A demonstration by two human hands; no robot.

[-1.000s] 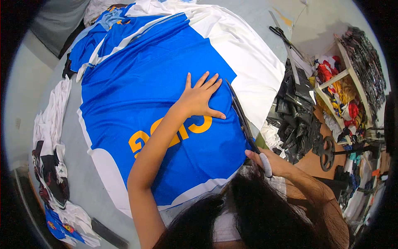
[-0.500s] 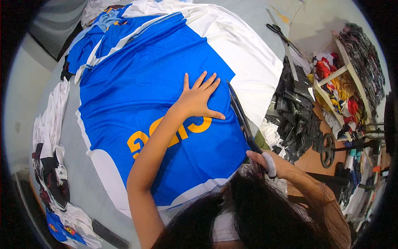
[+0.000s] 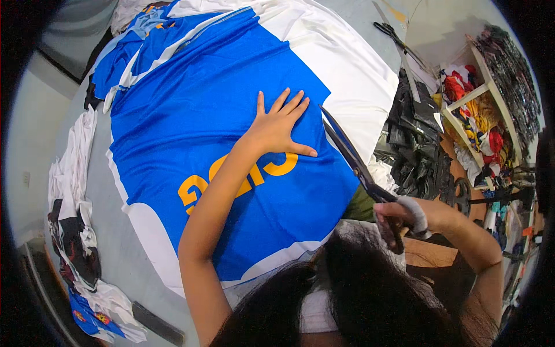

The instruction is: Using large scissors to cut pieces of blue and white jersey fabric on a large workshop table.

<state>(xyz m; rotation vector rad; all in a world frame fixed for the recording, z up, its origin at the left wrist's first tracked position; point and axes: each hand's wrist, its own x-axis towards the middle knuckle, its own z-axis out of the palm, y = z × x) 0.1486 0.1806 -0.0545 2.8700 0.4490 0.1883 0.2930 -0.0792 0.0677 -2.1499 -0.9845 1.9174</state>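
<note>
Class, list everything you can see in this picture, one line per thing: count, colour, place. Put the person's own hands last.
Printed fabric: one, blue with white borders and yellow lettering, spread over the table.
Table: one, grey, under the fabric.
Large scissors: one pair, dark, along the fabric's right edge.
Second scissors: one pair, dark, top right on the table.
Fabric scraps: a pile, white, black and blue, along the table's left edge.
Black bags: a heap, right of the table.
Shelf: one, pale, far right, holding colourful items.
Left hand: flat on the blue fabric, fingers spread.
Right hand: grips the large scissors' handles.
</note>
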